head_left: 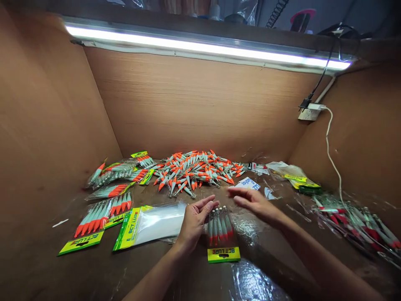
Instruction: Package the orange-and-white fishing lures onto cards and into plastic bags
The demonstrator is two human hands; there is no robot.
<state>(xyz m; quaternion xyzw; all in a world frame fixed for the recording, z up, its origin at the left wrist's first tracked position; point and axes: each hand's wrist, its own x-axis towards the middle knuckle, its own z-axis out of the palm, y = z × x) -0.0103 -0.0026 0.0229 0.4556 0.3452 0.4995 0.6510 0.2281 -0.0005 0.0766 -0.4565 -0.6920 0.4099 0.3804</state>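
Note:
A clear packet of fishing lures with a yellow-green BCT LURE header lies in front of me, its several grey-and-red lures side by side with metal hook ends away from me. At the packet's far left corner, my left hand has thumb and fingers closed on the plastic. My right hand is raised just right of the hook ends, fingers stretched out and holding nothing. Beyond both hands spreads a heap of loose orange-and-white lures. Flat stacked BCT LURE bags lie left of my left hand.
Filled lure packets are grouped at the left. Bagged red-and-white lures lie at the right, below a hanging white cable. Header bags and a handwritten paper rest farther back. Wooden panels enclose the table under a tube light.

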